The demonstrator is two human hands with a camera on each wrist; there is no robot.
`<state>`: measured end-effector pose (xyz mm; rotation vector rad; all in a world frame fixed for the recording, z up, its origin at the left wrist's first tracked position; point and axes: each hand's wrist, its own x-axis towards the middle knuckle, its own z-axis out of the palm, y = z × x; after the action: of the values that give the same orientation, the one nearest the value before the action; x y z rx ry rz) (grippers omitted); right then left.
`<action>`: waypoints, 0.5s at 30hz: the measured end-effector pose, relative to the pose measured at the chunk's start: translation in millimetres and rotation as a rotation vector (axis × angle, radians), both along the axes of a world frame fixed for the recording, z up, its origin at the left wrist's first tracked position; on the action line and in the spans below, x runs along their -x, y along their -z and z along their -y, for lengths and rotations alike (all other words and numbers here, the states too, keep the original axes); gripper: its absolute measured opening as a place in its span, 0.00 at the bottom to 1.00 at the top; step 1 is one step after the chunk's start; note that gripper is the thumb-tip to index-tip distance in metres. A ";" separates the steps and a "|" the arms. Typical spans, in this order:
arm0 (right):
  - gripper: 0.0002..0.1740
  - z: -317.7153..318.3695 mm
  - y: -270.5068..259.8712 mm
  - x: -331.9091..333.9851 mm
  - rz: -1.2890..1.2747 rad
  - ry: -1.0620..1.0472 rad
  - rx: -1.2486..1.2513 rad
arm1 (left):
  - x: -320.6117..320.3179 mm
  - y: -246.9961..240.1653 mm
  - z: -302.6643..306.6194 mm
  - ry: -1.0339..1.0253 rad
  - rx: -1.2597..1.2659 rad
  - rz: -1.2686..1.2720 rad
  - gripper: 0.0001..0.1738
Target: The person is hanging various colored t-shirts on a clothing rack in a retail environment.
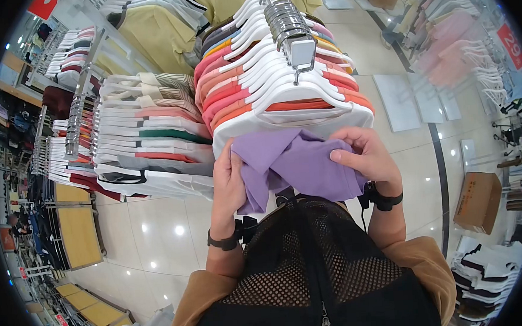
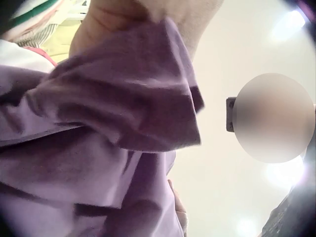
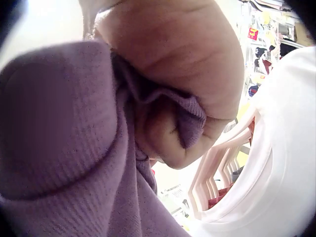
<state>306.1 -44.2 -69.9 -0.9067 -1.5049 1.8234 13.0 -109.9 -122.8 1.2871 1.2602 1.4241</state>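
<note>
A purple shirt [image 1: 309, 169], bunched and partly folded, is held up in front of the person's chest between both hands. At its left edge the left hand [image 1: 228, 180] grips the fabric, with part of the fingers hidden by the cloth. The right hand [image 1: 369, 156] pinches the opposite end, thumb on top. A folded, hemmed end of the purple shirt [image 2: 158, 113] hangs below the hand in the left wrist view. In the right wrist view, curled fingers of the right hand [image 3: 187, 59] close round a ribbed edge of the cloth.
Just beyond the hands hangs a white shirt [image 1: 229, 132] on a white hanger [image 1: 298, 92], first on a rail of coloured shirts. Another packed rack [image 1: 153, 151] stands at left. At right are a cardboard box [image 1: 478, 203] and folded clothes [image 1: 489, 274]; tiled floor [image 1: 157, 229] lies around.
</note>
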 end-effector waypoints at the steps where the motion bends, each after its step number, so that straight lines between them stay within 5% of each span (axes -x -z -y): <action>1: 0.19 -0.3 1.0 -2.1 0.001 0.000 0.000 | 0.5 0.1 0.3 0.012 -0.046 -0.019 0.19; 10: 0.27 -0.8 13.7 -1.9 0.066 -0.172 -0.222 | 3.4 -18.3 5.7 -0.062 -0.157 0.050 0.15; 15: 0.16 -4.8 17.5 0.8 0.243 -0.113 -0.116 | 1.7 -17.3 8.7 -0.099 -0.221 0.161 0.16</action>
<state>305.3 -39.3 -87.5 -1.0341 -1.8247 1.7313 11.3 -118.6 -105.5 1.2385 1.0947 1.7413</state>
